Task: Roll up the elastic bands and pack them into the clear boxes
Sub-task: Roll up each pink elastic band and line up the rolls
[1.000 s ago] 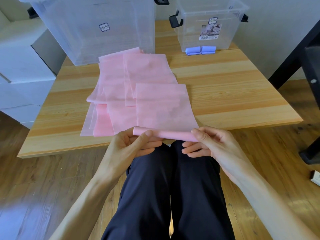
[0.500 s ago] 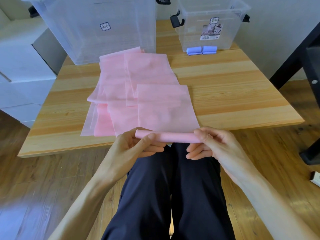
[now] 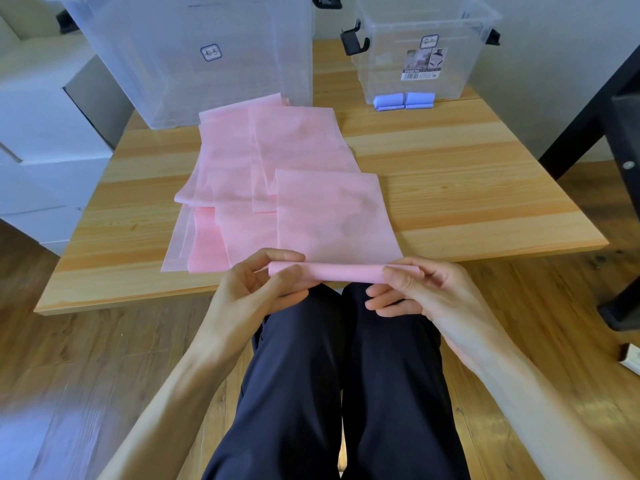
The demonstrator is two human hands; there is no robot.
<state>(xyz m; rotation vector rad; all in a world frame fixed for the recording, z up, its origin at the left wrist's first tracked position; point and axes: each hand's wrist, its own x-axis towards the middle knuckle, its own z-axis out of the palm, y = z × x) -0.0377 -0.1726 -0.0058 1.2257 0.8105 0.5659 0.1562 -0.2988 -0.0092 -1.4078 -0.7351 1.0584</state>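
Pinching the two ends of a partly rolled pink band [image 3: 341, 271], the left hand [image 3: 256, 289] and right hand [image 3: 415, 292] hold the roll just off the near edge of the wooden table [image 3: 467, 202], thumbs on top and fingers curled beneath. The band's unrolled length lies flat on the table, beside more loose pink bands [image 3: 242, 174] spread toward its middle. At the table's far edge stand a large clear box [image 3: 194, 53] and a small clear box [image 3: 422, 46], with two rolled blue bands [image 3: 403, 100] against the small box's front wall.
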